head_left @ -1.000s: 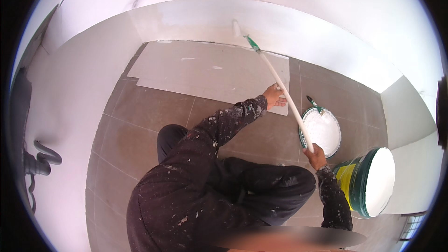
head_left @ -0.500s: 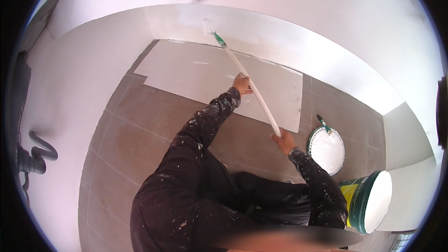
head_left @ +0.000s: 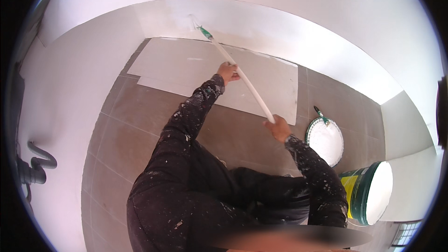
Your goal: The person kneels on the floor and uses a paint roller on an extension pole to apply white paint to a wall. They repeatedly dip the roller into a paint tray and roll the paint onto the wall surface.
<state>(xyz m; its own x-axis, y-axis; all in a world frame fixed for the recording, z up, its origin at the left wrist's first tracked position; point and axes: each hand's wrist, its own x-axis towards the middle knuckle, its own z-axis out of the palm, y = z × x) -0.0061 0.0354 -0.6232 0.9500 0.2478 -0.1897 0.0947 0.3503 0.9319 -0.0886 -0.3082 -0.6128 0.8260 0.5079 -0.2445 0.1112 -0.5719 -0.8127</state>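
Both of my hands are wrapped round the white pole of a long-handled paint roller (head_left: 252, 89). My left hand (head_left: 227, 73) grips it about halfway along; my right hand (head_left: 279, 129) closes round its near end. At the far end, a green handle (head_left: 204, 32) and thin wire frame reach the low white wall (head_left: 261, 21). The pale roller head barely shows against the paint there. Beneath the pole lies a light grey sheet (head_left: 186, 67) on the floor, with a few white smears.
To my right, a green-handled brush (head_left: 319, 112) rests on the rim of a round lid or tray (head_left: 310, 136) of white paint. Nearer stands a large green and yellow paint bucket (head_left: 357, 191). A grey corrugated hose (head_left: 44, 162) juts out at the left wall.
Both hands and the roller appear slightly farther left and up, and the roller's tip has shifted left along the wall. The whole view has also shifted a little.
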